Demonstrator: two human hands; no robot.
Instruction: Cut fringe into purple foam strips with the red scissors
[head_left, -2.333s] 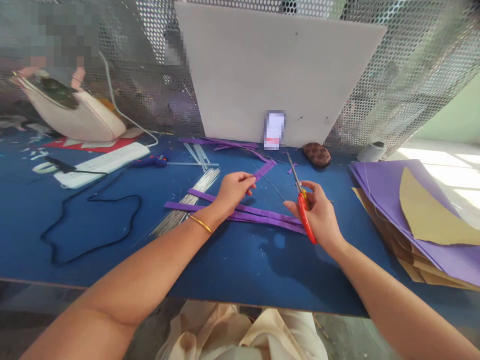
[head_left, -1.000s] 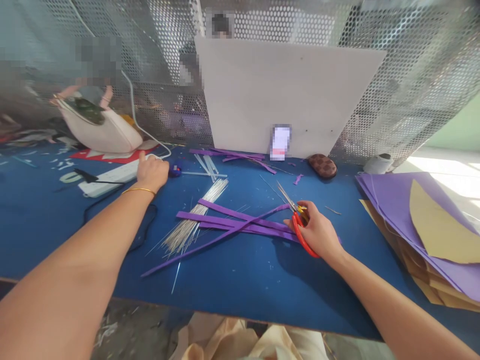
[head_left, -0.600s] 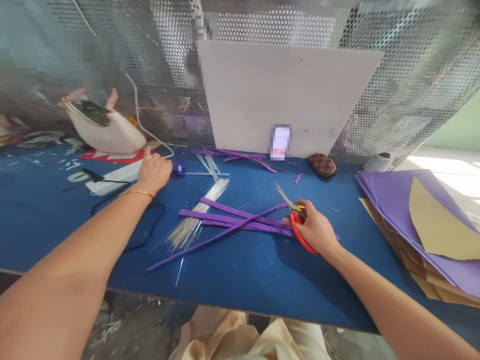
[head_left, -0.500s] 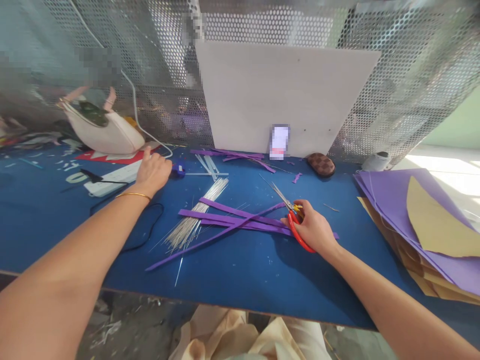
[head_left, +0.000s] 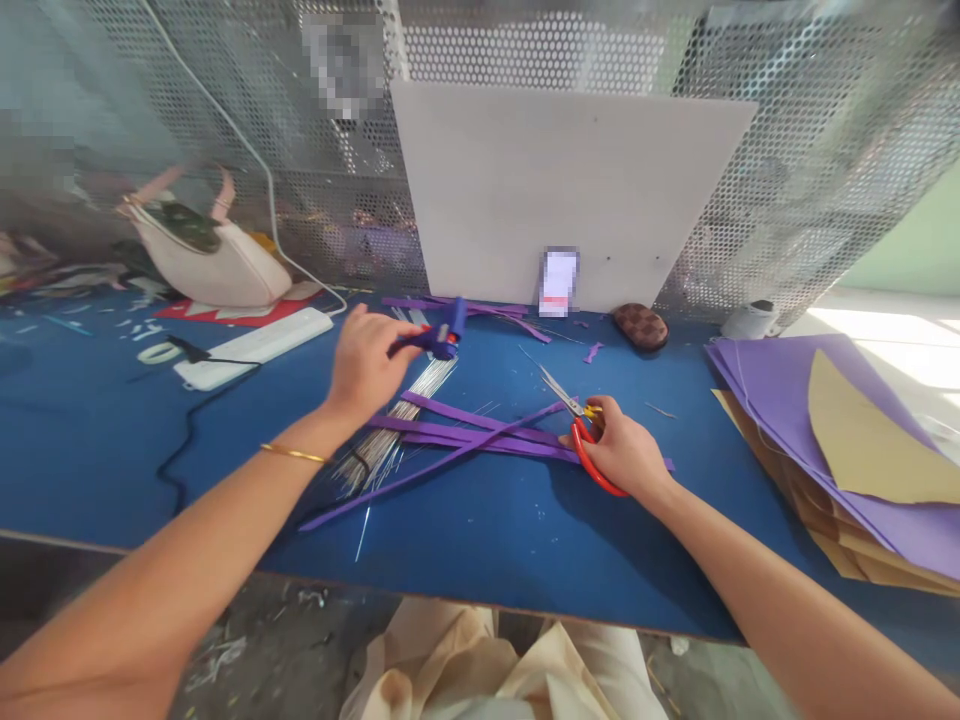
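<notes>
My left hand [head_left: 369, 362] is wrapped round a blue hot glue gun [head_left: 450, 335], held above the table over the far end of a bundle of thin pale wires [head_left: 431, 382]. Red-handled scissors [head_left: 589, 462] are in my right hand [head_left: 626, 450], their blades pointing away and to the left. Several long purple strips [head_left: 480, 438] lie crossed over the wires, with their right ends under or beside my right hand. Whether those fingers also touch the strips, I cannot tell.
At the left are a white power strip [head_left: 255, 350], a black cord [head_left: 184, 425] and a pale handbag [head_left: 210, 268]. A phone [head_left: 558, 285] leans against a white board [head_left: 570, 180]. Beside it lies a checkered pouch [head_left: 641, 328]. Purple and brown sheets [head_left: 780, 400] are stacked at the right.
My left hand has come right from beside the power strip, bringing the glue gun and its cord over the wires. My right hand with the scissors has stayed nearly still.
</notes>
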